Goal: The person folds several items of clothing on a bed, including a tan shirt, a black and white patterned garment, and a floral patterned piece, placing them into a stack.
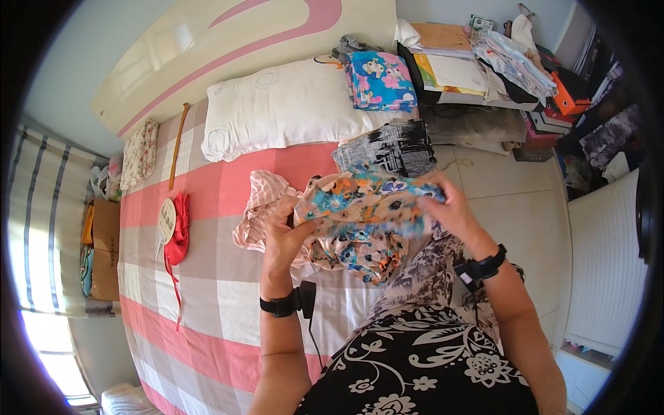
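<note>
A flower-printed cloth garment [363, 199] in peach, blue and orange stretches between my two hands, partly blurred. My left hand [286, 228] pinches its left end, thumb on top. At the other end, my right hand [450, 205] grips the fabric near a blue-edged corner. More of the same print hangs bunched below, over my lap and the bed edge. Beneath and left of it lies a crumpled pink-and-white striped cloth [264, 199]. Just beyond the garment is a folded black-and-grey patterned cloth [397, 148].
The checked bedsheet [233, 301] carries a white pillow [275, 109], a folded blue cartoon-print cloth [383, 80], a wooden stick [179, 148], a red cloth [179, 233] and a round fan [167, 220]. A cluttered bedside cabinet [446, 96] stands at the back right. A cardboard box [105, 249] is beyond the left edge.
</note>
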`<state>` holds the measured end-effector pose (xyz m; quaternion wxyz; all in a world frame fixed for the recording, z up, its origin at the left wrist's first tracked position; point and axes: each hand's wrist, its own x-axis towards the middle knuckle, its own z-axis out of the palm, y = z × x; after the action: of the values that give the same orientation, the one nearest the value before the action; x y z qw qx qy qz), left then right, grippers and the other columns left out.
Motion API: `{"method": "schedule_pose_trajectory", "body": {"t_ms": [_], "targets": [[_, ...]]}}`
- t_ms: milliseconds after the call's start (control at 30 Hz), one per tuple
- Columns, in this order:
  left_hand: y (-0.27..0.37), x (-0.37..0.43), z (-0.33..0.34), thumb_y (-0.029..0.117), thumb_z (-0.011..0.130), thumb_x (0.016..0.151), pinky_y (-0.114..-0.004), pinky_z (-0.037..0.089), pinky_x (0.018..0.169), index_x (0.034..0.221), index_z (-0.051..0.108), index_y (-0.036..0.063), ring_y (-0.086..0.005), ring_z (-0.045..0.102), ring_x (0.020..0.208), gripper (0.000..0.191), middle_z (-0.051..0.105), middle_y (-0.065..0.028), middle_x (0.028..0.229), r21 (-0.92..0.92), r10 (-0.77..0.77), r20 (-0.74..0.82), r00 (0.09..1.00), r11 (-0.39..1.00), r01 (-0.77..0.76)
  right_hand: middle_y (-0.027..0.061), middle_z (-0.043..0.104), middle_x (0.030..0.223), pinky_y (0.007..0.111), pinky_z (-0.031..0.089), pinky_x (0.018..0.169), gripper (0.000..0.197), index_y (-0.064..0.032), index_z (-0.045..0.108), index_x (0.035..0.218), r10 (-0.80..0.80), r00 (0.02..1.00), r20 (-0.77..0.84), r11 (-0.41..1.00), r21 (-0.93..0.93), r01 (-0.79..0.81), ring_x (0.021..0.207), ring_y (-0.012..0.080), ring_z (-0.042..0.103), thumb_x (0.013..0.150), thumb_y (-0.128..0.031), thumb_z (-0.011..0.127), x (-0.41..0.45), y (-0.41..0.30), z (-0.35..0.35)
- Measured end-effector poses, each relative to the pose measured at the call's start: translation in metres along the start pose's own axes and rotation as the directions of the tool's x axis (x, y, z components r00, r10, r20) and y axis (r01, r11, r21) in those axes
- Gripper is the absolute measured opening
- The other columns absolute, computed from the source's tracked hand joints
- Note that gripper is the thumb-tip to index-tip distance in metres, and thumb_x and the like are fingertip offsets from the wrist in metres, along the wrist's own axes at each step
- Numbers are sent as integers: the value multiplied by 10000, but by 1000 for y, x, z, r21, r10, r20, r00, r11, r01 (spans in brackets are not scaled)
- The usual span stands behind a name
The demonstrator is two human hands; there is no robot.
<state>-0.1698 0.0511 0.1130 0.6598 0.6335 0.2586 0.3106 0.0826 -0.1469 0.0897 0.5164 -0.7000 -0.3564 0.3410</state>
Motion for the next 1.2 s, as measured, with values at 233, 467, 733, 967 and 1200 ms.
{"method": "schedule_pose_trajectory", "body": {"t_ms": [233, 467, 733, 967, 1200], "targets": [[-80, -24, -30, 225, 704, 762, -346, 503, 729, 957, 645, 27, -247, 654, 800, 284, 686, -118, 856, 794, -430, 457, 779, 592, -139, 99, 616, 911, 398, 489, 728, 206, -92, 602, 917, 150, 860, 487, 698, -668, 257, 837, 282, 618, 776, -217, 688, -27, 29, 4], [-180, -56, -94, 200, 701, 743, -348, 504, 786, 954, 636, 17, -285, 647, 833, 287, 652, -171, 996, 600, 17, -535, 844, 711, 366, 100, 583, 999, 400, 485, 755, 216, -74, 600, 966, 113, 862, 494, 768, -594, 240, 870, 290, 613, 818, -222, 651, -37, 54, 18], [-154, -2, -86, 224, 647, 835, -347, 534, 750, 1050, 602, 34, -223, 639, 859, 290, 641, -91, 931, -571, -488, -593, 641, 815, 93, 114, 625, 1053, 372, 503, 770, 267, -70, 598, 1028, 138, 825, 548, 790, -563, 242, 904, 274, 632, 848, -262, 640, -26, 37, 46], [13, 50, 16, 54, 561, 874, -312, 551, 650, 1164, 488, -17, -198, 639, 807, 308, 615, -102, 973, -632, -122, -181, 976, 774, -20, 180, 514, 1219, 403, 467, 910, 721, -39, 416, 1294, -426, 901, 85, 894, -117, 433, 1089, 272, 554, 742, -306, 796, 3, -37, 55], [25, 34, 159, 59, 612, 892, -263, 511, 698, 1172, 509, 31, -127, 598, 815, 299, 604, -32, 977, -677, -239, 243, 940, 652, 341, 47, 630, 933, 259, 480, 647, 315, -25, 563, 1102, -152, 958, -242, 978, 102, 181, 800, 94, 590, 847, -164, 686, 15, -26, -17]]}}
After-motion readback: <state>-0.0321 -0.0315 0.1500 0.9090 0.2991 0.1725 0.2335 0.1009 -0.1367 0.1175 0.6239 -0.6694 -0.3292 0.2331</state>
